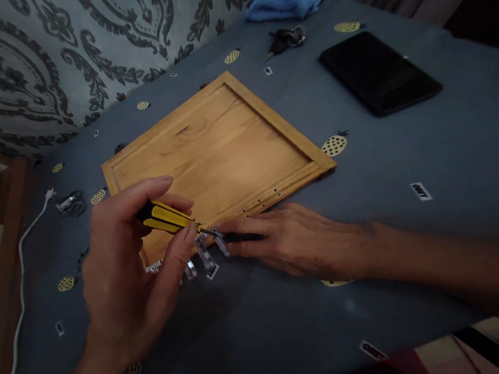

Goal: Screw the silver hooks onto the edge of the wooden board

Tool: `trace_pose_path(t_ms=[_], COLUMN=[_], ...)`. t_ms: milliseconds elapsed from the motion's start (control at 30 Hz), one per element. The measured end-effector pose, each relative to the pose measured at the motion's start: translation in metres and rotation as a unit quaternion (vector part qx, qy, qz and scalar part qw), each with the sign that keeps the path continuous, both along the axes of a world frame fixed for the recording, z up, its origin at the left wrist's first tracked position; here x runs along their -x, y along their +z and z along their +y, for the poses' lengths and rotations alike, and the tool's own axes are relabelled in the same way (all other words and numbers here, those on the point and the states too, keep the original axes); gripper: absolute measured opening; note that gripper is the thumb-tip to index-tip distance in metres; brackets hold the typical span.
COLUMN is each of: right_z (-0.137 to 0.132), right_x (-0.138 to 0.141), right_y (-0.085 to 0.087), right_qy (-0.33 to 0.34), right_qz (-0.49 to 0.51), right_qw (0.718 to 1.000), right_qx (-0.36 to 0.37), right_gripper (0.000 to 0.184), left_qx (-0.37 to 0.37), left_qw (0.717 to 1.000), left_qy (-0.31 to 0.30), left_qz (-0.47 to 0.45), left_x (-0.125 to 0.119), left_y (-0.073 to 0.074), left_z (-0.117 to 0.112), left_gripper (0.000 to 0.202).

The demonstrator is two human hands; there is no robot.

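Observation:
My left hand (pixel 123 270) is closed around a yellow-and-black screwdriver (pixel 166 218), its shaft slanting down to the right. The screwdriver's tip meets a shiny metal fitting (pixel 221 242) at the near edge of a framed wooden panel (pixel 207 156). From the right, my right hand (pixel 281 239) pinches that fitting at the panel's edge. A dark strip shows between its fingers; I cannot tell what it is. More metal fittings (pixel 204 252) sit along the same edge, partly behind my left hand. Several small holes (pixel 260 200) run along the frame further right.
A black tablet or large phone (pixel 378 72) lies at the right on the blue patterned tablecloth (pixel 460 141). Behind it are keys (pixel 286 40) and a blue cloth (pixel 291 1). A white cable (pixel 22 280) runs down the left, near a wooden shelf (pixel 8 250). The patterned curtain (pixel 121 36) hangs behind.

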State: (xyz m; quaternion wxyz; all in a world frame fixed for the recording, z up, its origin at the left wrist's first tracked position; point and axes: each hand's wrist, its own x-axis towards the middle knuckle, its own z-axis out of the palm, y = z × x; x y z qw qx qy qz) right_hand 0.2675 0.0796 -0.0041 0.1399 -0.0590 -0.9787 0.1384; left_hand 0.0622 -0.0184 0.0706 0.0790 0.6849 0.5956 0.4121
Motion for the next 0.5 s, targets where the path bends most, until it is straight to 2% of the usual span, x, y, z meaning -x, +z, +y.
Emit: trace_pose_path(t_ms=[233,300,433,500], right_z=[-0.0013,-0.0013,-0.0013,-0.0013], right_x=[0.0003,0.0005,0.0008,0.0009], right_y=[0.0016,0.0023,0.0018,0.0011], right_qy=[-0.002,-0.001,-0.003,-0.002], right_qz=[-0.004,-0.010,-0.001,0.002], right_qw=[1.000,1.000,1.000,1.000], right_qx=[-0.007,-0.008,-0.004,0.000], right_gripper=[0.049,0.049,0.049,0.049], left_qx=[-0.054,-0.046,0.000,0.007], left_qw=[0.994,0.995,0.998,0.998], left_qy=[0.026,0.038,0.054,0.059], left_qz=[0.092,0.078,-0.014,-0.023], left_x=[0.0027,0.0013,-0.0020,-0.0024], left_y=[0.0018,0.0024,0.0023,0.0017], left_z=[0.0013,0.0010,0.0009,0.0011], left_gripper=[0.057,0.057,0.049,0.045])
